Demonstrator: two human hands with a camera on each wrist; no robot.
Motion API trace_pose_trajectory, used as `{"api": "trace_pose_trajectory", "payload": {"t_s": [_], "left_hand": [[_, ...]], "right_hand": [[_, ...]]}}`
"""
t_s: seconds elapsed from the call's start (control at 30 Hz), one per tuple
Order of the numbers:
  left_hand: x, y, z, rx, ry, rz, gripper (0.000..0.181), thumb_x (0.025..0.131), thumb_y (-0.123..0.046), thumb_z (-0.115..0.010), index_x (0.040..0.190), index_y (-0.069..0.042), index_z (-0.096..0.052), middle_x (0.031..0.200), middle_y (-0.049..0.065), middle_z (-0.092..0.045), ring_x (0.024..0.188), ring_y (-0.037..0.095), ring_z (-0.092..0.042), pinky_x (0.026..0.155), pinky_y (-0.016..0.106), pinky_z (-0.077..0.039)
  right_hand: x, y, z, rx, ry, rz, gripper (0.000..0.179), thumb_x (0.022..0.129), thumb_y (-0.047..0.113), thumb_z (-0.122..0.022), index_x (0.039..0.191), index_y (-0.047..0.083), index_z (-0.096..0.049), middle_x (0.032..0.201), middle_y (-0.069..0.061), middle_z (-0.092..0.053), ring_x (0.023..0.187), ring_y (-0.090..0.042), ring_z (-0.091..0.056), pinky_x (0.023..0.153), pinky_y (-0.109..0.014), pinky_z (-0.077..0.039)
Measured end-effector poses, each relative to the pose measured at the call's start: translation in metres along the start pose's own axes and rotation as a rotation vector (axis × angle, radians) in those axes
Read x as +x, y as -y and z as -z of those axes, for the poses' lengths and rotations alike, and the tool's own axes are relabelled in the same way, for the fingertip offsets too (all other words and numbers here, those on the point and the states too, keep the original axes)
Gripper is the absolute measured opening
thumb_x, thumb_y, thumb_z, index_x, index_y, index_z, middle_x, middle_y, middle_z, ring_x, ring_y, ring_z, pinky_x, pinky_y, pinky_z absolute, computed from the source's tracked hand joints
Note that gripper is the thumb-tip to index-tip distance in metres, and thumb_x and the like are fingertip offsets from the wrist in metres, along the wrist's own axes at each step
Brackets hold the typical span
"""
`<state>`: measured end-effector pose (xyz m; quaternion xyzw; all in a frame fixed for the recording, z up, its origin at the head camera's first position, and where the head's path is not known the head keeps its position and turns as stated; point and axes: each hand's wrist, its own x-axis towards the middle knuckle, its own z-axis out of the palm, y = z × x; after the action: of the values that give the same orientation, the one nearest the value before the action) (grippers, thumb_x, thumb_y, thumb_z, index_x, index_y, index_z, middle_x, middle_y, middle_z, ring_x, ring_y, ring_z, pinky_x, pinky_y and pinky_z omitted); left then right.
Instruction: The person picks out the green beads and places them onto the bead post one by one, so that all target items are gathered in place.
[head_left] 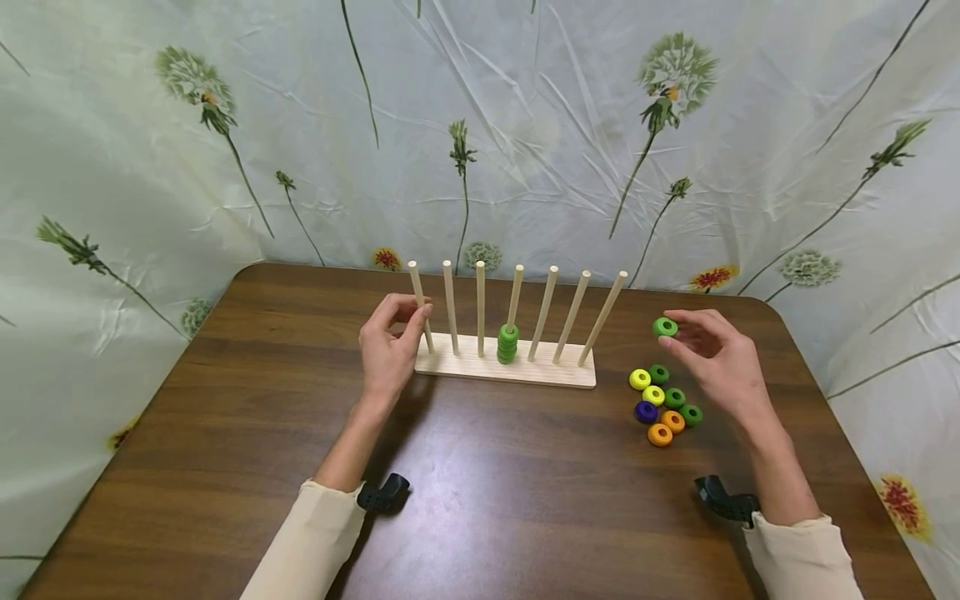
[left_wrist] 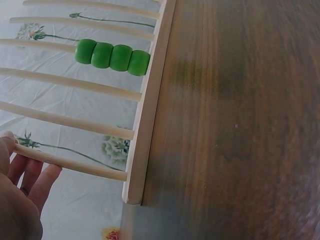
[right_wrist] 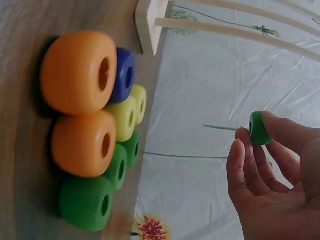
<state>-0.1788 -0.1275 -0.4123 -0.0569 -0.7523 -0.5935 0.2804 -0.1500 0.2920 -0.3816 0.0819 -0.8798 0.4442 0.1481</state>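
Note:
A wooden stand (head_left: 506,372) with a row of upright pegs is on the table. Several green beads (head_left: 507,344) are stacked on its middle peg, down to the base. At the stand's left end, my left hand (head_left: 390,350) pinches the outermost peg (left_wrist: 75,164) between thumb and fingers. My right hand (head_left: 716,358) holds up a single green bead (right_wrist: 260,128) between thumb and fingertips, to the right of the stand and above the loose beads. The bead's hole shows in the head view.
Loose beads lie on the brown table (head_left: 510,500) right of the stand: two yellow (head_left: 640,380), two orange (head_left: 660,435), one dark blue (head_left: 646,412) and three green (head_left: 674,398). A flower-patterned cloth (head_left: 525,150) hangs behind the table. Black straps (head_left: 384,493) sit at both wrists.

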Motion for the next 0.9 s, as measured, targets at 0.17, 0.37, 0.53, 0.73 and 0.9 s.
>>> {"api": "trace_pose_trajectory", "payload": {"t_s": [0.17,0.37,0.53,0.73,0.9], "left_hand": [[0.0,0.0,0.0,-0.009,-0.002,-0.003,0.013,0.096,-0.016,-0.076,0.102,-0.004,-0.076,0.093,0.016,-0.074,0.076,0.004,-0.063,0.06,0.012,-0.052],[-0.001,-0.001,0.0,-0.013,0.003,0.005,0.013,0.095,-0.014,-0.077,0.101,-0.003,-0.075,0.095,0.016,-0.075,0.076,0.005,-0.064,0.059,0.012,-0.052],[0.0,-0.001,-0.001,-0.007,-0.001,0.003,0.012,0.096,-0.015,-0.077,0.102,-0.004,-0.075,0.096,0.015,-0.075,0.077,0.004,-0.064,0.06,0.013,-0.053],[-0.001,-0.001,-0.001,-0.002,-0.003,0.013,0.012,0.095,-0.015,-0.077,0.102,-0.005,-0.076,0.093,0.015,-0.074,0.076,0.004,-0.064,0.06,0.013,-0.053],[-0.001,-0.002,-0.001,0.008,-0.008,0.01,0.012,0.096,-0.015,-0.077,0.102,-0.005,-0.076,0.094,0.014,-0.075,0.076,0.003,-0.064,0.061,0.013,-0.053]], "right_hand": [[0.002,0.007,-0.001,0.018,-0.014,0.001,0.039,0.094,0.011,-0.077,0.133,0.005,-0.069,0.108,0.021,-0.06,0.097,0.008,-0.061,0.081,-0.002,-0.048],[0.003,0.013,-0.004,0.054,-0.028,0.0,0.041,0.094,0.008,-0.077,0.133,0.002,-0.067,0.11,0.021,-0.061,0.097,0.007,-0.063,0.08,-0.004,-0.05],[0.003,0.018,-0.006,0.089,-0.033,0.019,0.041,0.093,0.004,-0.076,0.133,0.0,-0.066,0.112,0.019,-0.062,0.098,0.006,-0.064,0.082,-0.004,-0.051],[0.001,0.025,-0.007,0.101,-0.01,0.042,0.041,0.093,0.003,-0.076,0.132,0.001,-0.067,0.113,0.017,-0.061,0.098,0.003,-0.064,0.085,-0.004,-0.051],[0.002,0.032,-0.009,0.11,-0.01,0.05,0.04,0.093,0.005,-0.077,0.132,0.005,-0.068,0.115,0.015,-0.062,0.1,0.001,-0.064,0.087,-0.005,-0.051]]}}
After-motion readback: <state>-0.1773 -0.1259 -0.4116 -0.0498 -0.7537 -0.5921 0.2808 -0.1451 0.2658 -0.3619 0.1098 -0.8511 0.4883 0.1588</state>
